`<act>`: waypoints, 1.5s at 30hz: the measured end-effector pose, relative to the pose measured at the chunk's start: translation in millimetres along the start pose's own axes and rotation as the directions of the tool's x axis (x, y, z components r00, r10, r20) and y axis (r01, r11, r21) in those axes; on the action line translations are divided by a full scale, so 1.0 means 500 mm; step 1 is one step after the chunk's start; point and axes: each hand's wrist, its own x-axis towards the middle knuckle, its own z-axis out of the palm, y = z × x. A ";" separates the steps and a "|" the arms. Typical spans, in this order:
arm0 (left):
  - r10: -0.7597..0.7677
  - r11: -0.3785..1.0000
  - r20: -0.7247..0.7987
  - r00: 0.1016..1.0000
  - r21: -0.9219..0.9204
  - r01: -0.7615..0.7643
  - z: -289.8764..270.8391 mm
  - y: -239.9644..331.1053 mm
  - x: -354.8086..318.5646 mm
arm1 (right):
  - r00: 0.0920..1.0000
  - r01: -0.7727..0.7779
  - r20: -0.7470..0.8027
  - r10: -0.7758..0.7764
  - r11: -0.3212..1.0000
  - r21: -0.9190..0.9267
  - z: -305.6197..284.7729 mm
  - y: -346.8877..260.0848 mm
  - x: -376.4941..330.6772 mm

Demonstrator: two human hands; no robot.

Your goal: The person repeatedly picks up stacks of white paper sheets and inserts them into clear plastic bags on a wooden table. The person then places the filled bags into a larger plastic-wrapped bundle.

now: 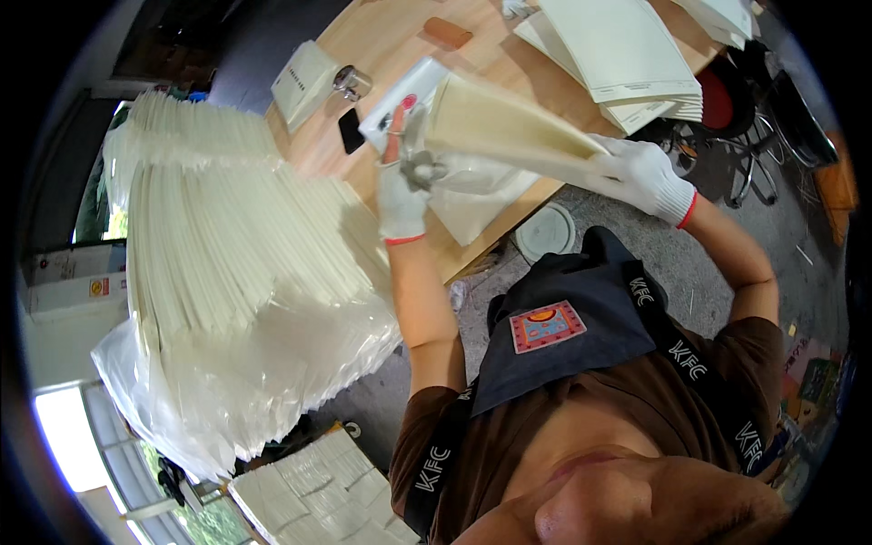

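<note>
Both my hands wear white knit gloves with red cuffs. My left hand [401, 186] grips the near-left end of a long cream paper piece [495, 123], with a small grey metal object [420, 169] at its fingers. My right hand [647, 173] holds the other end of the same paper piece, lifted above the edge of the wooden table [381, 36]. The paper is blurred by motion. Under it a white sheet [477, 204] lies on the table and overhangs the edge.
A large fanned stack of cream sheets [227, 245] on clear plastic fills the left. Stacks of cream folders [627, 54] lie at the top right. A black phone [350, 130], a white box [304, 77] and a brown object [448, 34] are on the table. A white round lid [545, 232] lies on the floor near a red stool [727, 100].
</note>
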 end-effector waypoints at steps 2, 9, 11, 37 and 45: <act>-0.007 0.986 0.052 0.999 0.169 -0.002 0.018 0.031 -0.026 | 0.986 0.163 0.066 -0.152 0.964 -0.212 -0.001 -0.015 0.029; 0.212 0.464 0.042 0.976 0.875 -0.138 0.105 -0.221 -0.194 | 0.901 -0.243 0.434 0.014 0.844 0.479 0.069 -0.005 0.124; 0.336 0.125 0.417 0.844 0.869 -0.479 0.012 -0.280 -0.226 | 0.803 -0.595 0.568 0.181 0.309 0.742 0.147 0.026 0.126; 0.475 -0.239 -0.082 0.876 0.946 0.218 -0.143 -0.332 -0.414 | 0.771 -0.148 0.548 0.324 0.928 -0.342 0.210 -0.063 -0.048; 0.329 0.111 -0.172 0.928 0.983 0.143 -0.070 -0.319 -0.456 | 0.645 -0.219 0.707 0.290 0.957 -0.193 0.192 -0.081 -0.115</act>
